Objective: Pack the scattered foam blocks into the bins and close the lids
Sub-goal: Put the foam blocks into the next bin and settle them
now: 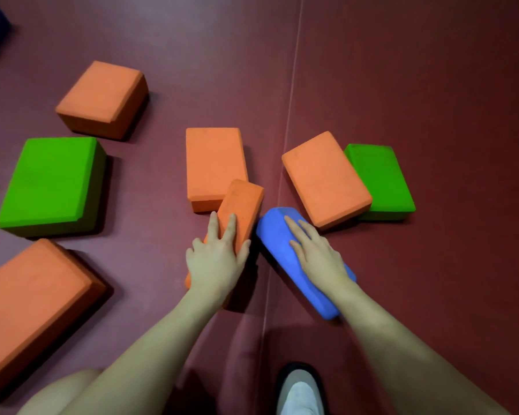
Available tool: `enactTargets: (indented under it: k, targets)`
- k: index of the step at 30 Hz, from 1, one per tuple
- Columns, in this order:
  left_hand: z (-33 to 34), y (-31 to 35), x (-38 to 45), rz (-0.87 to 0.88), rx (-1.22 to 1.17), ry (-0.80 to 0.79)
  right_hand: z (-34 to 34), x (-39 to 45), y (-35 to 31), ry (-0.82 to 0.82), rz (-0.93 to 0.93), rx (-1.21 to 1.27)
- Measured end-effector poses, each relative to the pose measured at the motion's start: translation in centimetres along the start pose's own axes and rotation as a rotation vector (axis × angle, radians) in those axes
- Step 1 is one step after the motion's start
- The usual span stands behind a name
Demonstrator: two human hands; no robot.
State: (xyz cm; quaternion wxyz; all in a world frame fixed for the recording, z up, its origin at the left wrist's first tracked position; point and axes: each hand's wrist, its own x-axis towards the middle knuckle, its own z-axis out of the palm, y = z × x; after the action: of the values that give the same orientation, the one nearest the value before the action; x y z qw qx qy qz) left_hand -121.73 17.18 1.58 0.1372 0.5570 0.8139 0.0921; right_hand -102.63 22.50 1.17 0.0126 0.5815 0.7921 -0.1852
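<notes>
Left hand is laid flat-ish over a narrow orange foam block, fingers spread and pretty straight, thumb hooked down the right side, so it's more resting on it than clamping. Right hand does the same on a blue foam block with bevelled corners, fingers stretched out along the top, palm down. Both forearms reach forward and down from the bottom of the view.

The narrow orange one leans up on the near edge of a flat orange foam block, and its far end almost touches the blue one. Just right of that, another orange foam slab sits partly on a green foam block. Off to the left on the dark red mat floor: an orange block, a big green block, and another orange one nearest me. No bins that I can see from here
</notes>
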Motion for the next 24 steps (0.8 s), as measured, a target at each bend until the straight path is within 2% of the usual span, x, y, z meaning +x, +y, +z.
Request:
enactTargets:
  k: [2, 4, 7, 14, 19, 24]
  targets:
    - [-0.1, 0.2, 0.3, 0.002, 0.038, -0.083, -0.5, -0.3, -0.1, 0.030, -0.041, -0.119]
    - [-0.1, 0.2, 0.5, 0.031, 0.046, -0.125, -0.7, -0.3, 0.1, -0.012, -0.025, -0.151]
    - [0.3, -0.4, 0.5, 0.076, 0.039, -0.127, -0.6, 0.0, 0.5, -0.083, -0.034, -0.204]
    - [-1.0, -0.3, 1.8, 0.080, 0.031, -0.118, -2.0, 0.9, -0.6, -0.078, -0.057, -0.295]
    - [-6.1, 1.2, 1.4, -0.011, -0.011, -0.088, -6.4, 0.7, -3.1, -0.083, -0.095, -0.298]
    - [-15.0, 4.0, -0.4, -0.069, -0.087, 0.000, -14.9, -1.5, -6.4, -0.112, -0.079, -0.233]
